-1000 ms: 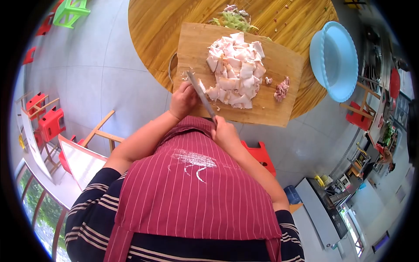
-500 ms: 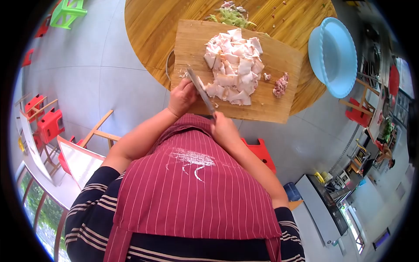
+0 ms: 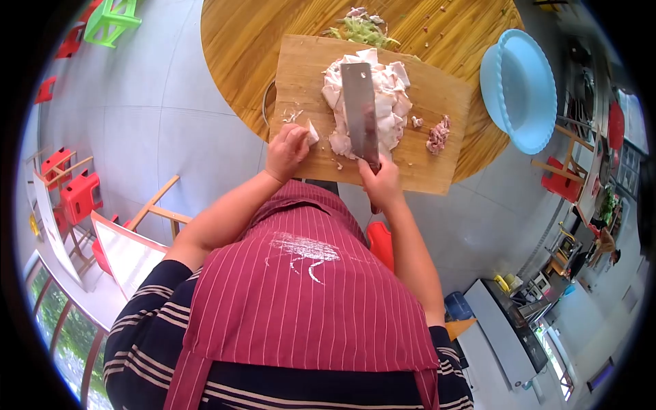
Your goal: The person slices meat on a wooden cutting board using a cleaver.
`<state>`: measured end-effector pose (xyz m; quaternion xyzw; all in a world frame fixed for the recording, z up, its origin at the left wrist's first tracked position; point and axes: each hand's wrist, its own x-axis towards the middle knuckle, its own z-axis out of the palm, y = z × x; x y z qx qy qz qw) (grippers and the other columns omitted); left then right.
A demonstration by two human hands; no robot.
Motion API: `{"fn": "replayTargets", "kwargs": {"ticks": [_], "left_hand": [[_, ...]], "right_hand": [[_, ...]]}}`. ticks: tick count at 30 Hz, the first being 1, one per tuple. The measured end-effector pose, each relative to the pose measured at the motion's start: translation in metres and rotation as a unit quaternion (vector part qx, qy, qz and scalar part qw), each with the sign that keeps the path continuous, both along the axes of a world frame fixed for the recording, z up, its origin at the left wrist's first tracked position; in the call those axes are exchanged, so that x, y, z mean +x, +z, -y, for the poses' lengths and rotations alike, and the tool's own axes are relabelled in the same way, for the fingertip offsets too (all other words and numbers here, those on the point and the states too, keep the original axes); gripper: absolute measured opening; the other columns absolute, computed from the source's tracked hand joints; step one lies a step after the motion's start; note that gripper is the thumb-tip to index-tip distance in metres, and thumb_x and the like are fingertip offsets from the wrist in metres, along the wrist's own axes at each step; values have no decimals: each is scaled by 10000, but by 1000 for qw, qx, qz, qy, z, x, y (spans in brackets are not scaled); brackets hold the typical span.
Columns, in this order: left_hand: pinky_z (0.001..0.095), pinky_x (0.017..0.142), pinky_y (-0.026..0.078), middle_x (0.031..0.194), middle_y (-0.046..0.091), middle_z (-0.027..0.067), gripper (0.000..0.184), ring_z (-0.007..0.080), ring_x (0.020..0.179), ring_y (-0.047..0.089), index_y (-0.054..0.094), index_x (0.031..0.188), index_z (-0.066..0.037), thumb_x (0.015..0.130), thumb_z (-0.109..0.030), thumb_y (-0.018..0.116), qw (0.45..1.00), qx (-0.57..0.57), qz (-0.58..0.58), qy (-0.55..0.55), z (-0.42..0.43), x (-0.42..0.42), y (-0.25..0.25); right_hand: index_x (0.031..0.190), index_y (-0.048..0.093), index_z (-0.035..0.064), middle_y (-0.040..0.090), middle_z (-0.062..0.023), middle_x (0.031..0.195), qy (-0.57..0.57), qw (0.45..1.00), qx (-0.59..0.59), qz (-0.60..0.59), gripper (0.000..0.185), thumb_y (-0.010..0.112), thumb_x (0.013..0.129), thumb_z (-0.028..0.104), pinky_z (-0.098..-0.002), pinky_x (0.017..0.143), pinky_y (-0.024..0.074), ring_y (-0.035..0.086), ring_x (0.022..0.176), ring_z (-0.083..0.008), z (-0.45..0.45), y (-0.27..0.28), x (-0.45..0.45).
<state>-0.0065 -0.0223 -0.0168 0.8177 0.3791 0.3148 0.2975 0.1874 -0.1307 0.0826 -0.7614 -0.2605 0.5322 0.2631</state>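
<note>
My right hand (image 3: 381, 183) is wrapped round the handle of a cleaver (image 3: 361, 102). Its broad blade lies flat over a heap of pale, fatty meat slices (image 3: 395, 92), hiding the middle of the heap. At the board's near left part, my left hand (image 3: 287, 150) is closed, with its fingertips on a small piece of pale fatty meat (image 3: 313, 132). Both hands are at the near side of the wooden cutting board (image 3: 437, 85). A few white scraps (image 3: 292, 115) lie just beyond the left hand.
Right of the heap is a small pile of reddish meat bits (image 3: 439, 134). Green peelings (image 3: 362, 31) lie behind the board on the round wooden table (image 3: 239, 41). A light-blue basin (image 3: 488, 82) stands at the table's right edge. A red stool (image 3: 380, 244) is below, near my right arm.
The cleaver has moved right, from beside my left hand to over the heap, its blade turned flat. My right hand went with it; my left hand stays nearly in place.
</note>
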Motion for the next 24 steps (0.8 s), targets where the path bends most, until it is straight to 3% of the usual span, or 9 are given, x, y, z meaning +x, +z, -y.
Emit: {"fn": "replayTargets", "kwargs": {"ticks": [2,3,4,6,7,11,13,19,24], "left_hand": [[364,611,505,934,578,88,280,286,738,606,544,981,-101,731,-34,651,1000,16,10,-4,0,1,-1],[364,611,505,934,578,88,280,286,738,606,544,981,-101,731,-34,651,1000,16,10,-4,0,1,-2],[364,594,502,922,576,87,275,285,719,604,552,977,-100,730,-47,660,1000,10,10,1,1,2,-3],[365,578,500,910,575,85,270,283,700,601,561,974,-99,729,-60,669,1000,4,10,5,1,4,-1],[370,565,496,894,571,85,264,282,683,597,575,973,-99,730,-77,677,1000,11,-14,12,1,4,1],[384,546,486,860,563,89,255,285,657,588,612,971,-99,732,-120,696,999,7,-27,24,1,5,4],[386,547,487,861,563,90,246,287,656,588,612,965,-96,733,-112,691,999,6,-23,29,1,7,6],[394,567,494,866,566,99,221,302,665,592,612,952,-83,738,-76,667,999,-14,-17,23,0,7,6],[396,577,498,871,573,104,259,306,682,597,618,990,-84,735,-65,661,999,-23,-31,25,0,6,3]], "right_hand": [[950,590,-12,557,-111,587,23,981,116,152,239,603,874,215,-337,496,436,562,517,-191,4,10,-15],[987,590,-2,606,-159,637,50,976,125,169,243,602,869,210,-379,536,474,607,557,-277,4,12,-21],[987,590,-2,606,-159,637,50,976,126,170,243,602,869,210,-379,536,474,607,557,-277,5,12,-29],[1039,579,8,636,-212,723,138,965,134,180,256,593,859,190,-446,604,492,632,657,-371,7,14,-43],[1080,556,9,642,-227,770,187,966,67,167,286,587,848,172,-490,655,493,628,730,-402,7,21,-46],[996,527,45,638,-240,801,205,966,0,158,198,555,847,172,-525,694,481,613,761,-436,15,28,-53],[1081,541,19,639,-233,769,218,960,-14,174,280,565,847,172,-505,661,497,624,728,-413,18,27,-52],[977,523,29,633,-258,808,207,964,14,168,187,538,834,149,-529,713,482,616,784,-437,-22,7,-59],[986,517,20,630,-262,808,208,969,6,134,201,539,828,142,-529,724,480,613,793,-442,-10,0,-54]]}}
